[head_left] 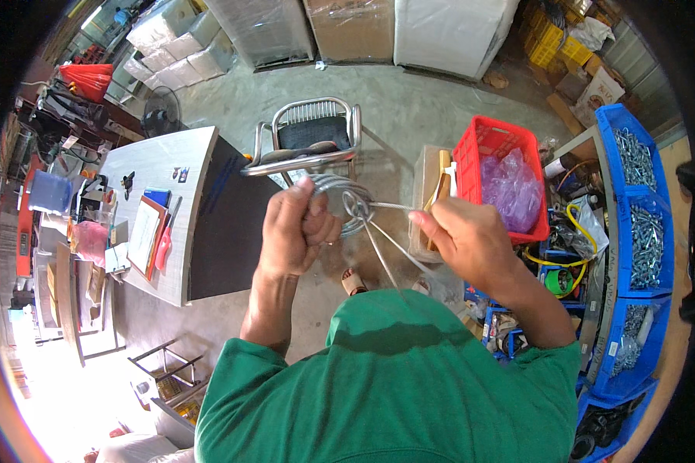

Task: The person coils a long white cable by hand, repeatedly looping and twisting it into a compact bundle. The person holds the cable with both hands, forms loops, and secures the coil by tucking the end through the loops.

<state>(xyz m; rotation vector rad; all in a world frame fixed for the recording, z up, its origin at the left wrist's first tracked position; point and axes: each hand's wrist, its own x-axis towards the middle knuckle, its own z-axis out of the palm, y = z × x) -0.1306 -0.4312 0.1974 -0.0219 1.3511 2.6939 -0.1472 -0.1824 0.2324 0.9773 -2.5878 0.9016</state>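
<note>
In front of my chest, a coil of grey wire rope (338, 183) hangs from my left hand (295, 230), whose fingers are closed round its left side. At the coil's right side there is a small metal eye (356, 205) with rope strands meeting at it. One strand runs straight from there to my right hand (471, 241), which pinches it between thumb and curled fingers. Two more strands slant down from the eye toward my green shirt, and where they end is hidden.
A chrome-framed chair (309, 139) stands ahead. To the left is a desk (150, 154) with papers and tools. On the right are a red crate (538, 208) holding purple plastic, a carton (423, 185), and blue bins (645, 247) of screws. Wrapped boxes (351, 31) line the back.
</note>
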